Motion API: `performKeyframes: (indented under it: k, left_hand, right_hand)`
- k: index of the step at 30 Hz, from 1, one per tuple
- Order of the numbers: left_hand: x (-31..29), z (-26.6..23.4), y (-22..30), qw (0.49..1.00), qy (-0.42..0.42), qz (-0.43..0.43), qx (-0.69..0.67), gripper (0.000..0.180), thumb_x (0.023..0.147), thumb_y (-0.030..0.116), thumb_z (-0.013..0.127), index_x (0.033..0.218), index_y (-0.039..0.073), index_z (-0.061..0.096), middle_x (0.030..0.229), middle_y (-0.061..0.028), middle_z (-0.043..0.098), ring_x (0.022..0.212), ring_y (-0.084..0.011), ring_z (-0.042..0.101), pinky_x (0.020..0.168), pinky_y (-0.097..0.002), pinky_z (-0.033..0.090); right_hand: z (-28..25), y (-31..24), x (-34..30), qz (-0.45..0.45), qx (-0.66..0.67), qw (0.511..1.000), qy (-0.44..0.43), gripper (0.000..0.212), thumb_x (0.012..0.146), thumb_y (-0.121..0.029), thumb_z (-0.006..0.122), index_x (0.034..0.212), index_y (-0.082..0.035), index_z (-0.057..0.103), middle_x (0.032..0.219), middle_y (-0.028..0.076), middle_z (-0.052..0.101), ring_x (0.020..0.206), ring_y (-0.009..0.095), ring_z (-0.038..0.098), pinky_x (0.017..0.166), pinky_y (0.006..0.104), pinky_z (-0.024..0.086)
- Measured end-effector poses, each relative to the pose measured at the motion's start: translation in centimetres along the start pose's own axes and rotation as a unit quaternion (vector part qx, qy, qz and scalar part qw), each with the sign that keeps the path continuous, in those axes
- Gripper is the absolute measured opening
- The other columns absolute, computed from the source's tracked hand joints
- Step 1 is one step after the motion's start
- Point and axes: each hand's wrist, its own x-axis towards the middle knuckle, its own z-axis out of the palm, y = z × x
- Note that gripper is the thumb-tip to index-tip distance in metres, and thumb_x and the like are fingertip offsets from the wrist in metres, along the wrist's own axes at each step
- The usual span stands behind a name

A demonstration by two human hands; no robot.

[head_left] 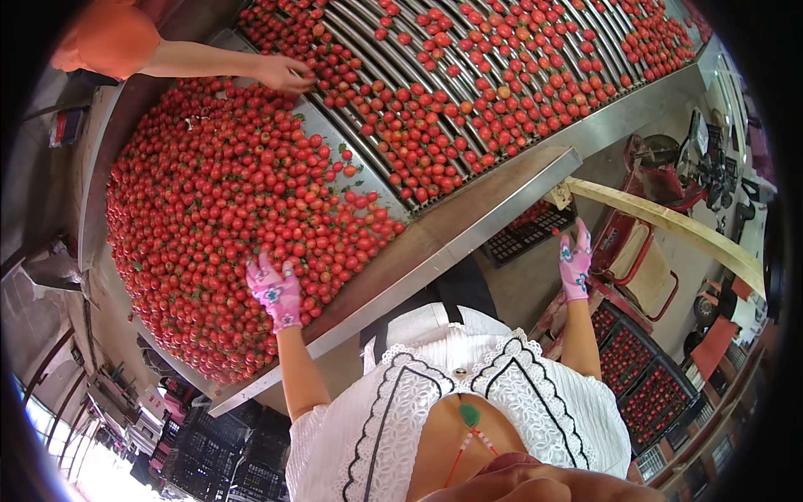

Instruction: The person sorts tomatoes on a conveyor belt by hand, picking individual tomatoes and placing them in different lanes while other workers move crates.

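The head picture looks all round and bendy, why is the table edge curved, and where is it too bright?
Head view: a fisheye lens bends the metal edge and blackens the corners; glare whitens the lower left; the tomatoes and left hand look sharp.

The left hand (pixel 274 293), in a pink flowered glove, rested flat on the heap of red tomatoes (pixel 209 201) in the steel trough. The right hand (pixel 575 261), gloved alike, hung at 3 o'clock above black crates (pixel 644 376). A co-worker's bare hand (pixel 286 74) touched tomatoes at 11 o'clock, beside the roller conveyor (pixel 468 75).
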Motion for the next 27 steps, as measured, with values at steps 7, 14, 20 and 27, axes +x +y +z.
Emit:
performKeyframes:
  k: [7, 14, 20, 27]
  left_hand:
    - [-0.9, 2.0, 1.9, 0.994, 0.024, 0.049, -0.094, 0.059, 0.081, 0.032, 0.068, 0.131, 0.007, 0.049, 0.135, -0.0263, 0.043, 0.123, -0.0437, 0.041, 0.102, -0.0511, 0.036]
    - [-5.1, 0.9, 3.5, 0.993, -0.042, 0.000, -0.112, 0.060, 0.080, 0.031, 0.068, 0.133, 0.012, 0.047, 0.139, -0.0221, 0.041, 0.126, -0.0443, 0.038, 0.106, -0.0537, 0.033]
    - [-7.5, 2.3, -3.1, 0.988, 0.001, -0.144, -0.059, 0.062, 0.079, 0.032, 0.069, 0.133, 0.012, 0.048, 0.138, -0.0250, 0.042, 0.124, -0.0451, 0.040, 0.101, -0.0544, 0.038]
    - [-4.8, 2.9, -0.1, 0.971, -0.175, -0.163, 0.020, 0.069, 0.077, 0.040, 0.071, 0.138, 0.025, 0.043, 0.137, -0.0265, 0.038, 0.119, -0.0485, 0.041, 0.094, -0.0521, 0.044]
  right_hand:
    - [4.6, -16.7, 10.8, -0.235, 0.171, 0.940, -0.181, 0.020, 0.087, -0.009, 0.057, 0.107, -0.005, 0.060, 0.091, 0.014, 0.063, 0.084, 0.033, 0.061, 0.075, 0.0391, 0.049]
    - [22.4, -15.2, 15.3, -0.379, -0.103, 0.854, -0.340, 0.020, 0.087, -0.018, 0.053, 0.101, -0.009, 0.062, 0.092, 0.013, 0.065, 0.087, 0.033, 0.064, 0.074, 0.0441, 0.050]
    - [27.0, -12.2, 15.0, -0.297, -0.230, 0.853, -0.364, 0.022, 0.092, -0.022, 0.047, 0.093, -0.009, 0.066, 0.105, 0.014, 0.066, 0.082, 0.029, 0.067, 0.070, 0.0411, 0.053]
    - [27.2, -10.0, 16.1, -0.309, -0.275, 0.831, -0.373, 0.024, 0.093, -0.022, 0.047, 0.104, -0.006, 0.061, 0.093, 0.016, 0.068, 0.081, 0.033, 0.067, 0.068, 0.0425, 0.053]
